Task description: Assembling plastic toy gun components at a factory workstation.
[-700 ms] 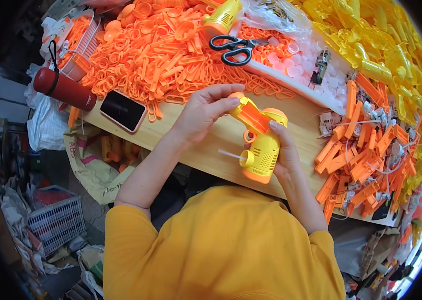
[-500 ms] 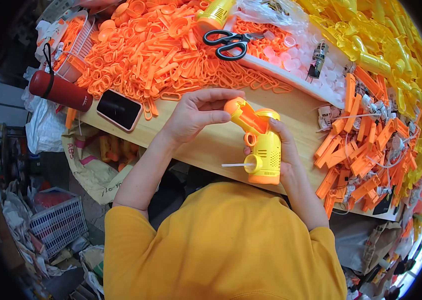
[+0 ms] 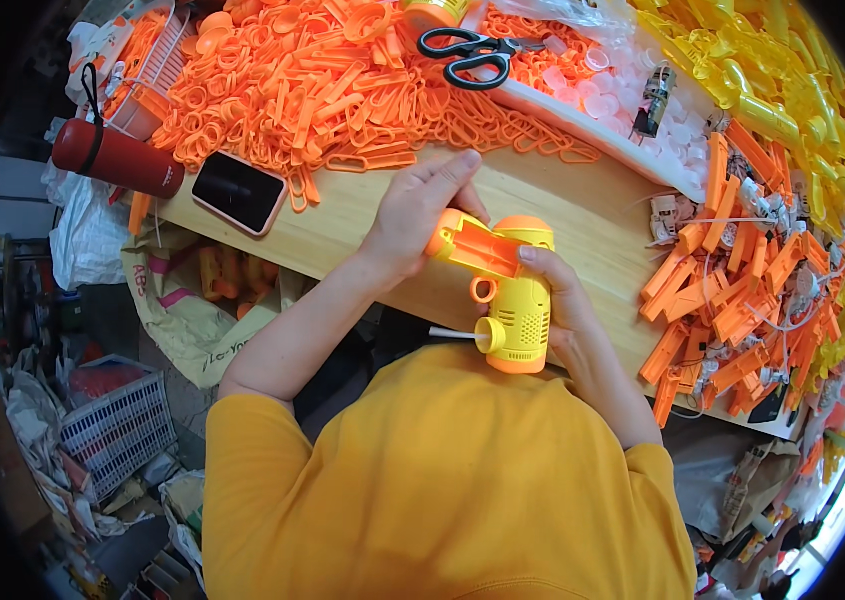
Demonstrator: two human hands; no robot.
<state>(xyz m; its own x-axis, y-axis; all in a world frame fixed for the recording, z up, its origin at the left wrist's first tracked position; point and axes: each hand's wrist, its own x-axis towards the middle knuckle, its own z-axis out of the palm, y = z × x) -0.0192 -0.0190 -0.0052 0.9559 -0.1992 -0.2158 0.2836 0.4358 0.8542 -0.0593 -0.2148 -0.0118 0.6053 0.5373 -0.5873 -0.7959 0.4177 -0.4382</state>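
Note:
A yellow and orange plastic toy housing [image 3: 520, 315] is held above the near edge of the table. Its vented yellow body stands roughly upright, and an open orange trough reaches out to the left. A small orange ring and a short yellow tube with a white stick stand out from its left side. My right hand [image 3: 568, 300] is closed round the body from the right, thumb near the top. Curled at the trough's left end is my left hand [image 3: 418, 215], thumb raised along its upper side; the toy partly hides its fingers.
Orange plastic parts [image 3: 293, 95] cover the far table, with black-handled scissors [image 3: 468, 57] beside them. A phone [image 3: 240, 193] and a red flask [image 3: 118, 158] lie at left. Orange pieces with wires [image 3: 733, 300] and yellow shells [image 3: 793, 90] crowd the right. A sack [image 3: 183, 340] hangs below.
The toy has come slightly left, and its trough has tilted down to nearly level. My left hand has shifted right and turned, its thumb now higher. My right thumb has moved down and left.

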